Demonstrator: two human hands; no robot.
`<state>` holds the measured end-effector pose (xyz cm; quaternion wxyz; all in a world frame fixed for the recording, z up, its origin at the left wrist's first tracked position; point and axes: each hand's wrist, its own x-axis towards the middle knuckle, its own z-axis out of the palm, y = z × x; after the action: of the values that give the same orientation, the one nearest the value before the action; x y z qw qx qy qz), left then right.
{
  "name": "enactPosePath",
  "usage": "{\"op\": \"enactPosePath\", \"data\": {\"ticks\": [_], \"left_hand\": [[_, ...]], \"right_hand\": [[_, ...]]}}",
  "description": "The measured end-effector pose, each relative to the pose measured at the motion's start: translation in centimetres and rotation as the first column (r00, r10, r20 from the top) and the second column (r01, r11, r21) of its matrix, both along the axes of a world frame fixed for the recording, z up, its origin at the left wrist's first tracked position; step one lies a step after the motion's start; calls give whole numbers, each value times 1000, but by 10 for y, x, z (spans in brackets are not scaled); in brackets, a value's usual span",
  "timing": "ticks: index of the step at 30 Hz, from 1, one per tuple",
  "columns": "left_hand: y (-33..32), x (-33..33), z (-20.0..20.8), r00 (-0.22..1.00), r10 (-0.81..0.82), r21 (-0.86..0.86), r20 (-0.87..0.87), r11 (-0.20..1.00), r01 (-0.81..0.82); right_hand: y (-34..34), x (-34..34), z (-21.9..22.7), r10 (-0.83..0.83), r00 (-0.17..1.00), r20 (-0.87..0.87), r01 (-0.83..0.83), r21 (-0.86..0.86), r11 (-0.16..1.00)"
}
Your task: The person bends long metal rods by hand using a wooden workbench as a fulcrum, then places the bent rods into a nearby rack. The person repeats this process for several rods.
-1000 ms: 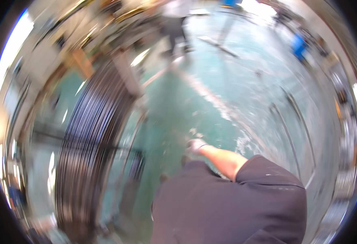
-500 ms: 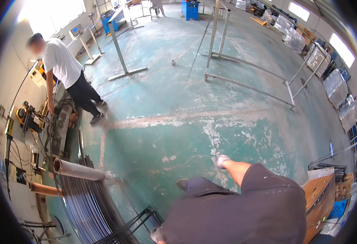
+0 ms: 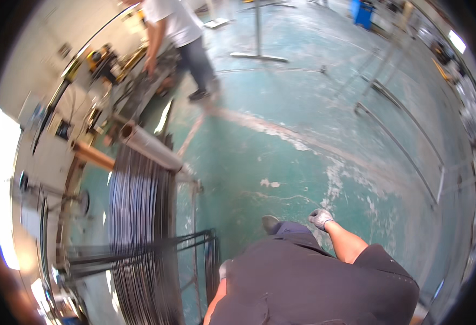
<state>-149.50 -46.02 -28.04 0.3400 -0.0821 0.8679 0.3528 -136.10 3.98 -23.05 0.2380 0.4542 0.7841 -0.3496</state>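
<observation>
My right hand [image 3: 320, 218], in a light grey glove, hangs over the green floor to the right of my shoe [image 3: 270, 223]. Its fingers are curled in and nothing shows in them. At the left edge of my dark shirt, my left hand [image 3: 224, 269] is gloved too, and mostly hidden by the shirt. It is beside the end of a black metal frame [image 3: 197, 239]; its fingers are hidden, so I cannot tell if it grips the frame. The frame crosses over a dense bundle of long dark rods [image 3: 140, 216].
A grey tube [image 3: 151, 147] lies across the far end of the rods, with an orange-brown tube [image 3: 93, 155] beside it. Beyond, a person in a white shirt [image 3: 175, 21] works at a wall-side bench. Metal frames [image 3: 403, 157] stand at the right, a T-footed post [image 3: 258, 32] farther off.
My view has swung left, so the rods, frame and co-worker appear farther right. My left hand still stays beside the black frame. My right hand remains low and apart from anything.
</observation>
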Motion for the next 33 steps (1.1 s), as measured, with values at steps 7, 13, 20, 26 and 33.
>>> {"op": "enactPosePath", "data": {"ticks": [7,13,20,26,33], "left_hand": [[-10,24,99,902,427,-128,64,900,-417],[-6,60,71,850,526,-77,30,849,-523],[10,95,-6,933,358,-140,27,926,-351],[56,48,48,894,441,-191,81,887,-421],[69,15,30,900,435,-187,9,885,-426]], "right_hand": [[22,-82,6,188,982,-8,-188,19,982],[33,-117,-4,326,945,33,-326,-7,945],[41,-155,-18,423,906,-7,-423,-42,905],[53,-202,-11,478,878,-31,-479,-42,877],[-5,-308,111,318,805,-502,-477,-227,849]]}}
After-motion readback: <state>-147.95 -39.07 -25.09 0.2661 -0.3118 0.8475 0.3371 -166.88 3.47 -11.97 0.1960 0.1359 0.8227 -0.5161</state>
